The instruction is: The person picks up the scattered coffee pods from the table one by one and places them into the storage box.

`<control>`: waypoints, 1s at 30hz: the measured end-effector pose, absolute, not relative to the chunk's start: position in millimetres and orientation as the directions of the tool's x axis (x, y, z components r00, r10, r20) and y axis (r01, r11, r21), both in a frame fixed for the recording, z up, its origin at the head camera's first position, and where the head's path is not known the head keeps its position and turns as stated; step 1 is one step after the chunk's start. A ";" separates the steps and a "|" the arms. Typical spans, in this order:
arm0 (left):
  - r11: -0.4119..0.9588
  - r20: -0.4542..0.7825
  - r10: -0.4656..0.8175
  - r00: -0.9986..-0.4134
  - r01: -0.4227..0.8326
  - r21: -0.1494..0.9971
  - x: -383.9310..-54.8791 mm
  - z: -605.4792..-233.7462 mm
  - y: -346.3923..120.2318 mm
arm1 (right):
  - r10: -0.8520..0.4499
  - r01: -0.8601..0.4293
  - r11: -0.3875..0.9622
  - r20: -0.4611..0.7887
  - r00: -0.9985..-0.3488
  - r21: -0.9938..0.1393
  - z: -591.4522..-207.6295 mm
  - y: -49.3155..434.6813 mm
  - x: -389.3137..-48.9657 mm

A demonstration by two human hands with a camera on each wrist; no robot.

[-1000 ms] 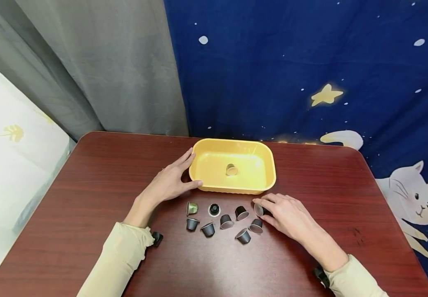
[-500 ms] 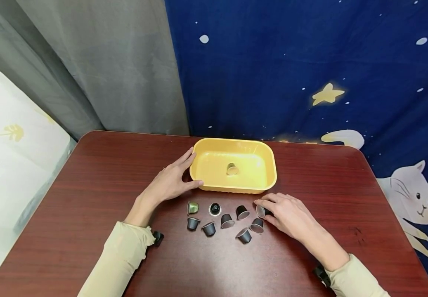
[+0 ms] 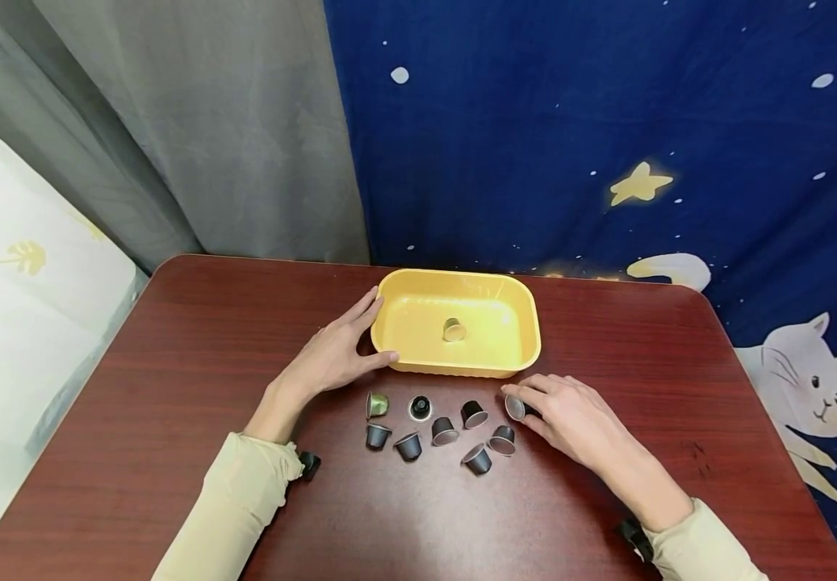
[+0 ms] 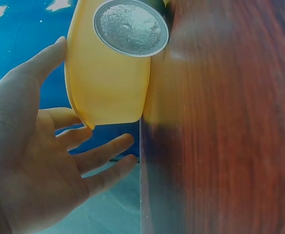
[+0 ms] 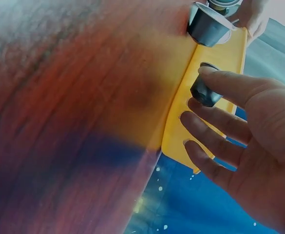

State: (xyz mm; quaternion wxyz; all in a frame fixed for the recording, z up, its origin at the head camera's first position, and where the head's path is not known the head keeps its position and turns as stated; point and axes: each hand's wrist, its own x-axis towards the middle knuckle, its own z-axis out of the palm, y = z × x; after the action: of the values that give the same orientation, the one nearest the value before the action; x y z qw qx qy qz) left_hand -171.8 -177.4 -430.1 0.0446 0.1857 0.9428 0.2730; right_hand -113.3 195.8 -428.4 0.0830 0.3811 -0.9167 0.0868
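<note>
My right hand [image 3: 567,415] pinches a dark coffee capsule [image 5: 204,91] between thumb and index finger. In the head view, the capsule's pale foil lid [image 3: 515,407] faces left, close over the table. The right hand's other fingers are spread out. My left hand [image 3: 331,353] rests on the left end of a yellow plastic tray [image 3: 454,369], thumb on the front rim and fingertips at the left rim. In the left wrist view, its ring and little fingers extend free of the tray [image 4: 108,92]. One gold-coloured capsule [image 3: 454,329] lies inside the tray.
Several dark capsules [image 3: 444,432] lie scattered before the tray, with a green capsule [image 3: 377,405] at their left. One black capsule [image 3: 420,408] stands lid down. The brown table [image 3: 193,363] ends at curtains [image 3: 476,161] just behind the tray.
My right hand has shifted slightly to the right with its capsule, whose lid now shows a little more. The left hand and tray stay in place.
</note>
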 end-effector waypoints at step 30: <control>0.784 0.013 0.378 -0.926 0.327 0.528 -171.5 -431.1 -177.9 | -0.712 -0.763 0.646 0.368 -0.598 0.009 -397.9 187.5 -109.3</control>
State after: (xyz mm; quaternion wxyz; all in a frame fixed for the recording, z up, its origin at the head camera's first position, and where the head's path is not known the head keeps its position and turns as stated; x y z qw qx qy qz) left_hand -171.5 -177.9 -431.1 0.0468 0.1867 0.9432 0.2708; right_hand -109.3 187.5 -397.9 0.1716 0.4140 -0.8908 0.0748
